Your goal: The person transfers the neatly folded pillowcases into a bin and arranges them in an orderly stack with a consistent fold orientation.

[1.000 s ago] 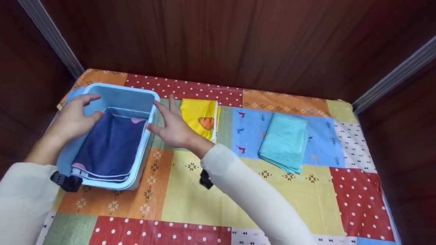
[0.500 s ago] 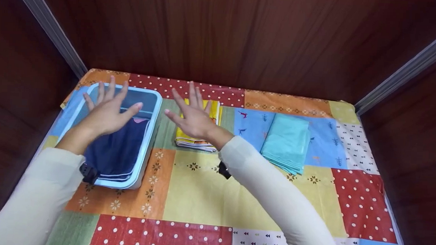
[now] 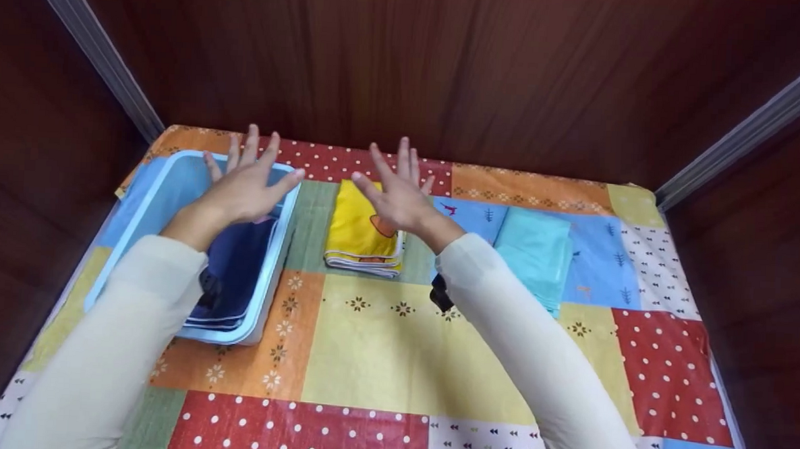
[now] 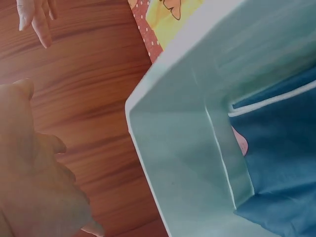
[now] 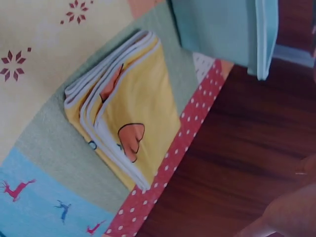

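Observation:
With its fingers spread, my left hand (image 3: 243, 187) hovers over the far part of a light blue plastic bin (image 3: 283, 246) and holds nothing. Folded navy cloth (image 3: 239, 271) with white edging and a pink patch lies inside that bin, partly hidden by my left arm. My right hand (image 3: 401, 199), fingers also spread and holding nothing, is above a folded yellow cloth (image 3: 353, 226) with orange shapes and white edges. The right wrist view shows this yellow cloth (image 5: 143, 108) lying flat in several layers.
A folded turquoise cloth (image 3: 537, 251) lies to the right, partly behind my right sleeve. Under everything spreads a patchwork-print tablecloth (image 3: 381, 345). Dark wood panels (image 3: 407, 63) close off the back and both sides.
Both hands have moved right and lifted, their fingers spreading wider. The left has gone from the bin's left side to over its far end; the right has left the bin's right rim.

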### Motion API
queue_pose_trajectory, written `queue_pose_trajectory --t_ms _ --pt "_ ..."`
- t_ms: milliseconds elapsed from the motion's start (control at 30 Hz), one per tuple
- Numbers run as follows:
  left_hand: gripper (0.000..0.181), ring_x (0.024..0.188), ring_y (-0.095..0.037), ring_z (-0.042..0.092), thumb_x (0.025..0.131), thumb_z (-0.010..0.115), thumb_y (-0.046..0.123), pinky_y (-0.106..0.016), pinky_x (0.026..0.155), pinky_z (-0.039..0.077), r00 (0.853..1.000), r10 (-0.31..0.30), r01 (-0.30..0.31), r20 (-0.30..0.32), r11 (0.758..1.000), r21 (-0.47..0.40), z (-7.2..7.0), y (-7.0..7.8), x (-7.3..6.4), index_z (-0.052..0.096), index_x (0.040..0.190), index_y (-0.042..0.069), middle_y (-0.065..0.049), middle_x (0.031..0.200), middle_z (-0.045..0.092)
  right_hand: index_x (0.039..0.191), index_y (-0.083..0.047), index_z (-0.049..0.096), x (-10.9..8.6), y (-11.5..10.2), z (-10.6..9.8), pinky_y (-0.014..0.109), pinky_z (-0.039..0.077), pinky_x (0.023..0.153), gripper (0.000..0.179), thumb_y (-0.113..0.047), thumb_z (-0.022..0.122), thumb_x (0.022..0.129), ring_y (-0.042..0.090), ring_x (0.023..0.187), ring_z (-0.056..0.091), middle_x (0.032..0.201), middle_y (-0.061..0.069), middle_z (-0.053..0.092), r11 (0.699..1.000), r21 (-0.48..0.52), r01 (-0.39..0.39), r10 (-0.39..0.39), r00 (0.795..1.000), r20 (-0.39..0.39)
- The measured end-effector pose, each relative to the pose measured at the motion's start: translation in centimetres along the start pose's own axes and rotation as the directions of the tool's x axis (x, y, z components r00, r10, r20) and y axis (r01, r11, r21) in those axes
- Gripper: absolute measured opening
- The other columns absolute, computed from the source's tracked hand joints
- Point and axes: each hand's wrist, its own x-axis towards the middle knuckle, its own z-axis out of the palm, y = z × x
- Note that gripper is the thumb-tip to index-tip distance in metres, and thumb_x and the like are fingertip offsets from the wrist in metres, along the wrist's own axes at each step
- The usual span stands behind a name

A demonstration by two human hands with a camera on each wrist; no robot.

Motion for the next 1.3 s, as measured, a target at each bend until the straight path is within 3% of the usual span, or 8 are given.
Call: queue_pose_trajectory --t_ms 300,600,1000,1300 --pt "0.089 0.149 -0.044 -0.026 0.101 0.027 0.068 -0.068 0.108 -0.027 1.0 -0.006 0.005 0.015 0.999 0.032 0.2 2.3 2.4 -0.008 0.163 0.015 -0.017 0.166 -0.024 0.165 -0.029 0.007 0.9 1.9 -0.9 0.064 -0.013 0.118 0.077 -0.063 0.035 0.102 0.032 0.154 -0.02 0.168 0.011 -0.023 0.996 0.024 -0.09 0.091 0.995 -0.04" --pt "0.088 0.151 -0.042 -0.021 0.101 0.03 0.067 -0.066 0.111 -0.024 0.997 -0.071 0.071 0.011 0.997 -0.014 0.9 4.0 4.6 -0.009 0.163 0.019 -0.014 0.168 -0.022 0.165 -0.028 0.005 1.4 3.1 -1.2 0.065 -0.013 0.117 0.077 -0.062 0.034 0.103 0.034 0.153 -0.02 0.168 0.012 -0.024 0.99 0.017 -0.138 0.138 0.989 -0.043" --pt "0.086 0.152 -0.04 -0.02 0.102 0.031 0.064 -0.063 0.116 -0.017 0.991 -0.133 0.135 0.03 0.988 -0.07 3.9 4.9 6.6 -0.005 0.164 0.017 -0.014 0.169 -0.017 0.165 -0.026 0.003 1.4 4.9 -0.3 0.066 -0.009 0.118 0.079 -0.063 0.033 0.103 0.036 0.153 -0.019 0.168 0.014 -0.022 0.98 0.029 -0.195 0.196 0.98 -0.045" --pt "0.085 0.154 -0.039 -0.015 0.102 0.033 0.064 -0.061 0.118 -0.016 0.992 -0.124 0.126 0.03 0.987 -0.095 6.2 6.2 7.2 -0.002 0.165 0.018 -0.012 0.17 -0.013 0.165 -0.024 0.003 1.4 6.2 0.7 0.069 -0.007 0.117 0.078 -0.062 0.032 0.104 0.036 0.153 -0.02 0.167 0.017 -0.022 0.977 0.039 -0.209 0.211 0.977 -0.034"
